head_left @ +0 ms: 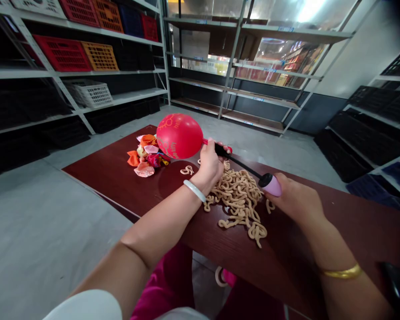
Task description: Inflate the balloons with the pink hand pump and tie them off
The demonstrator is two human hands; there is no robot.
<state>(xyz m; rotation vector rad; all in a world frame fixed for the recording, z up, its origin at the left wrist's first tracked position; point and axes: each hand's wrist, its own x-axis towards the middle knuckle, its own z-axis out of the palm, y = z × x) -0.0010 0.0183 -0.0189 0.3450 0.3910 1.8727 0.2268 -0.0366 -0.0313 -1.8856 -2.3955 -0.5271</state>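
Note:
A red balloon, partly blown up and printed with a pattern, sits on the nozzle of a hand pump. My left hand is closed round the balloon's neck and the pump's black nozzle end. My right hand grips the pump's pink handle, with the thin black rod drawn out between the hands. Under both hands lies a heap of tan curly pieces on the dark red table. A small pile of flat, limp balloons in orange, pink and red lies left of the blown-up balloon.
Metal shelving lines the left wall with red, orange and white crates. More shelves stand at the back and right, holding black crates. Grey floor surrounds the table. One tan piece lies below the table edge near my lap.

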